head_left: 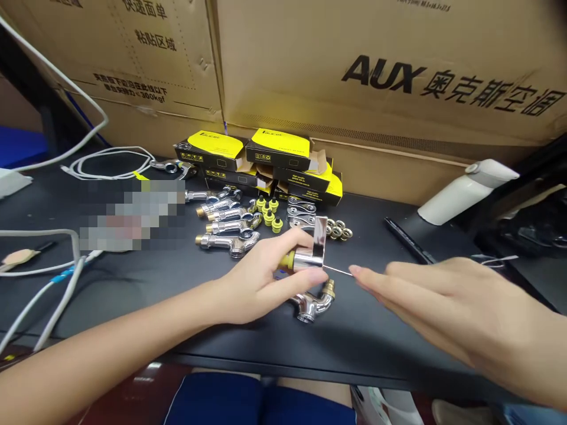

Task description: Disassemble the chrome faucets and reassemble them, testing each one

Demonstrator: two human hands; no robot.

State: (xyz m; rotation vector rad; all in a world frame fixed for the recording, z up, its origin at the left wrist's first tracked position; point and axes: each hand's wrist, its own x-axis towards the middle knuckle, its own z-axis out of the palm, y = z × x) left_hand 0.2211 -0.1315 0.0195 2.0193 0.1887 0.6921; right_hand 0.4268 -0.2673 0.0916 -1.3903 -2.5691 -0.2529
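The left hand point(261, 283) grips a chrome valve fitting point(305, 260), its fingers hiding the middle; the long axis lies level, brass end pointing left. The right hand point(447, 313) pinches a thin metal pin point(337, 271) in closed fingertips point(357, 271), above another fitting point(310, 307). Farther left, a pixelated patch point(133, 212) obscures the black table point(367, 348).

Your left hand point(261, 277) is curled closed, thumb on top, with your left forearm point(110, 360) running in low from bottom left. Your right hand point(447, 301) comes in from the right, fingers straight and close together, fingertips point(357, 271) pointing left, near your left hand.
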